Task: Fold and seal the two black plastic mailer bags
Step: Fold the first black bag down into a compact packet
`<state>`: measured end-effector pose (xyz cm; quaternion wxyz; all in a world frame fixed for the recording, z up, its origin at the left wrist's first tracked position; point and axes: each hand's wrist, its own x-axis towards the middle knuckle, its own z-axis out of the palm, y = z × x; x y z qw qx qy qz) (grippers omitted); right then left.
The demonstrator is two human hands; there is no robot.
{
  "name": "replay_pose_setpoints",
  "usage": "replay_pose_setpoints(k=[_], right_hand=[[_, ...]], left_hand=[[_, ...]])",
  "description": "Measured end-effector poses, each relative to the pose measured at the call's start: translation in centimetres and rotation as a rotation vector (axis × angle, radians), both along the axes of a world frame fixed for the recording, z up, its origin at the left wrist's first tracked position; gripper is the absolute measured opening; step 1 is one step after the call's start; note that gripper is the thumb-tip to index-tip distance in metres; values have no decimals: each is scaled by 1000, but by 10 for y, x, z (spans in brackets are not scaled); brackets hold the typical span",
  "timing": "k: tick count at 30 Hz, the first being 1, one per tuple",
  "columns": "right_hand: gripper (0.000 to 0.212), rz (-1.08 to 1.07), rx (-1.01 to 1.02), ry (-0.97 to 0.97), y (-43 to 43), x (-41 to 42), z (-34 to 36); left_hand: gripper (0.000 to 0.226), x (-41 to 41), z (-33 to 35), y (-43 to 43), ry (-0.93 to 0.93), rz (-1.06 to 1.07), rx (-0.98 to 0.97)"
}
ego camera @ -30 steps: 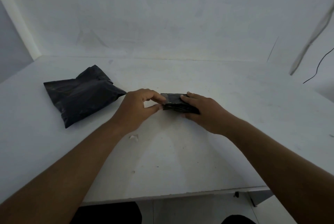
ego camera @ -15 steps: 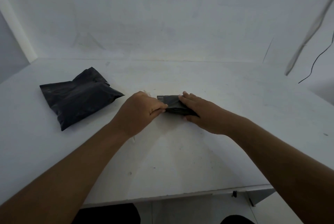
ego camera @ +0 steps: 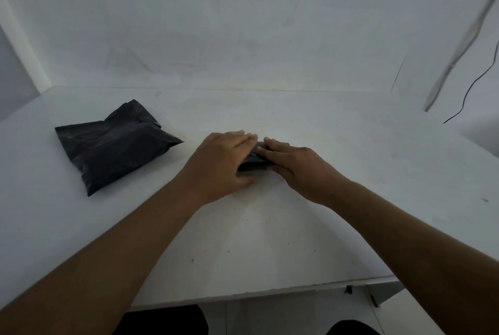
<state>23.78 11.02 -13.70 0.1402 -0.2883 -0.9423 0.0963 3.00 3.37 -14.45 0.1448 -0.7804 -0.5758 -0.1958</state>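
- Black plastic shows in the gap between the two hands: the small folded mailer bag (ego camera: 254, 162) lies on the table's middle, mostly covered.
- Left hand (ego camera: 222, 163) lies over the packet's left end, fingers nearly straight across the top and blurred at the tips, thumb along the near edge. I cannot tell whether the thumb goes under it.
- Right hand (ego camera: 295, 168) lies flat over the right end, fingers stretched out and pressing down, their tips almost meeting the left hand's.
- What I can see of the packet is a thick, creased wad with a dull sheen. Its long axis runs roughly left to right, the right end slightly farther away.
- Any print on the film is too dark to make out.
- Off to the left, well apart from the hands, the second mailer bag (ego camera: 113, 149) lies flat: larger, roughly rectangular, wrinkled, with a crumpled flap at its far end. It sits askew, long axis from near left to far right, one corner pointing at the hands.
- Both rest on a matt white table (ego camera: 270, 248) speckled with small marks.
- At far right a thin black wire (ego camera: 476, 83) and a pale blurred cord (ego camera: 459, 37) hang before the white wall (ego camera: 243, 24).
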Motion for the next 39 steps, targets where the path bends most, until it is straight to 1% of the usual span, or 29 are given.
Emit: replay_pose_setpoints(k=[1, 5, 8, 11, 13, 17, 20, 21, 22, 24, 26, 27, 29, 31, 32, 34, 36, 39], right_hand=[[46, -1, -4, 16, 1, 0, -1], [41, -8, -17, 108, 0, 4, -2], [41, -13, 28, 102, -4, 5, 2], [52, -40, 49, 18, -5, 7, 6], [53, -59, 100, 9, -3, 10, 5], [43, -28, 239, 78, 3, 12, -5], [40, -45, 283, 105, 4, 13, -6], [40, -43, 287, 113, 5, 13, -6], [40, -40, 280, 116, 6, 12, -5], [41, -32, 238, 118, 6, 9, -2], [41, -27, 191, 120, 6, 5, 2], [39, -27, 175, 123, 5, 3, 3], [29, -44, 124, 128, 5, 2, 5], [16, -67, 85, 114, 4, 2, 6], [14, -71, 87, 106, 4, 1, 6], [15, -79, 80, 109, 3, 1, 6], [24, -79, 50, 139, 2, 2, 7], [28, -81, 52, 125, 1, 5, 7]], left_hand=[[66, 3, -3, 4, 25, 4, -2], [22, 8, -10, 12, 38, 0, 138], [4, 8, -11, 13, 89, 9, 213], [5, 6, -12, 16, 107, 41, 214], [7, 4, -11, 16, 110, 58, 177], [23, 1, -9, 15, 96, 95, 85], [46, -15, -11, 14, -10, 42, -84], [51, -21, -10, 13, -34, 8, -111], [51, -26, -9, 10, -37, -24, -99], [37, -34, -8, 5, -10, -39, -22], [31, -38, -9, 1, 9, -6, 55], [29, -38, -10, -1, 5, 23, 38], [34, -40, -10, -5, -21, 51, -2], [40, -44, -12, -5, -15, 30, -8], [41, -46, -14, -5, 1, 13, -10], [43, -52, -17, -4, 40, -36, -28], [44, -56, -17, -4, 69, -65, -35], [39, -55, -18, -1, 120, -87, 1]])
